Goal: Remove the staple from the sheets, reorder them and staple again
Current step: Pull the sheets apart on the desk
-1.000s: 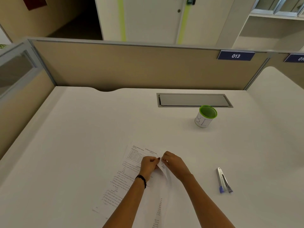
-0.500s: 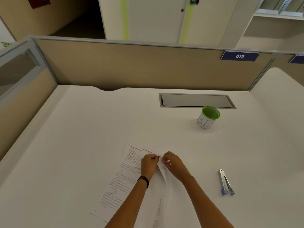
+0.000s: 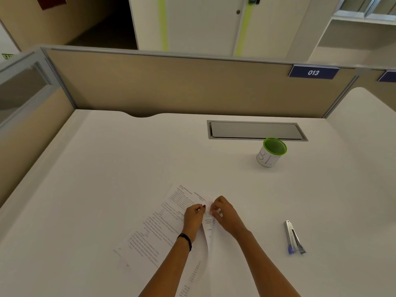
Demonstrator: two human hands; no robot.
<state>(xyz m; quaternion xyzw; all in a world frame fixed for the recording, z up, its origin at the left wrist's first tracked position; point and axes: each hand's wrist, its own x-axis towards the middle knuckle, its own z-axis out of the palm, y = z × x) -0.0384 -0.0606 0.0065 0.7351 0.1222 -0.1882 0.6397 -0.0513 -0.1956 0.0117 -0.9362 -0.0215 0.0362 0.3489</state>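
At the desk's near edge, around six o'clock, both hands are meeting over the sheets [image 3: 162,228], which are lying flat and angled, their top corner pointing toward twelve. The left hand [image 3: 192,217] is pinching the paper at its upper right corner, fingertips curled down; the right hand [image 3: 225,215] is pinching the same corner from the three o'clock side, so both are grasping paper, not hanging loose. One leaf is being folded back between the wrists toward six o'clock, likely to bare the stapled corner. The staple itself is too small to make out, so whether it is out yet cannot be told; the close two-handed pinch suggests it is being worked free by fingernail. Pressing one hand down probably keeps the stack from sliding while the other pries. The stapler [image 3: 294,237] is lying at three o'clock of the hands, well apart, untouched and within reach for the later restapling. A green-rimmed cup [image 3: 271,153] is standing upright at about one o'clock, farther back, just in front of the cable hatch [image 3: 256,130]. Reordering appears not yet begun. Tearing the corner is the main risk while prying.
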